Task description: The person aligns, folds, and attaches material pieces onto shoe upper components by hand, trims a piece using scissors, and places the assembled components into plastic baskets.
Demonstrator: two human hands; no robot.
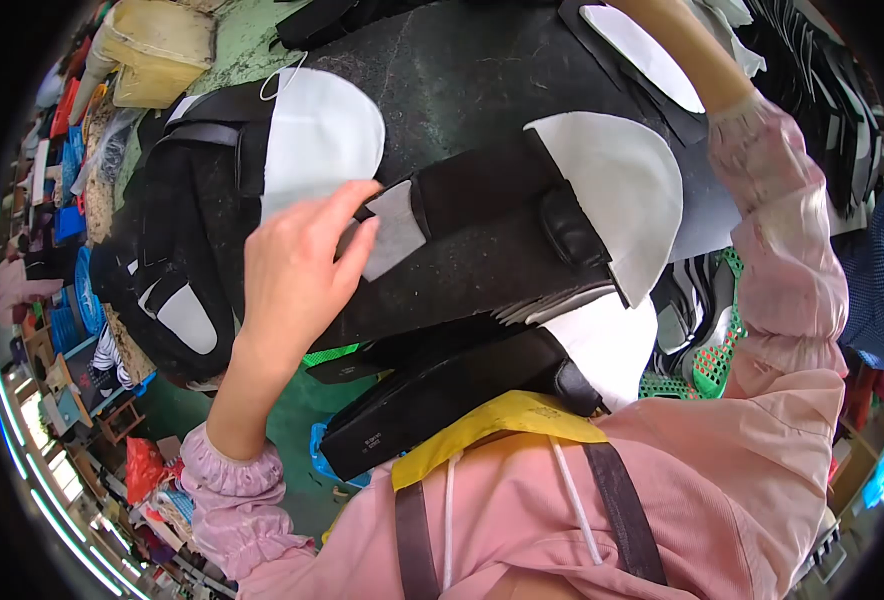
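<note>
My left hand point(307, 250) is at the left end of a long black piece point(487, 215), which looks like part of a shoe upper. Thumb and forefinger close on its edge beside a grey patch point(394, 230). At its right end are a padded black tab point(570, 228) and a rounded white part point(622, 180). Left of it, another black piece lies with a rounded white end point(324, 130). My right hand is out of view; only the forearm point(697, 50) reaches past the top edge, near a white oval piece point(642, 55).
Below the worktable's dark top point(432, 70), stacked black pieces point(442, 395) with a white end point(612, 345) lie close to my body. A green mesh basket point(712, 360) holds more pieces at the right. Dark strips point(822, 90) are piled at upper right. A yellowish container point(157, 55) stands at upper left.
</note>
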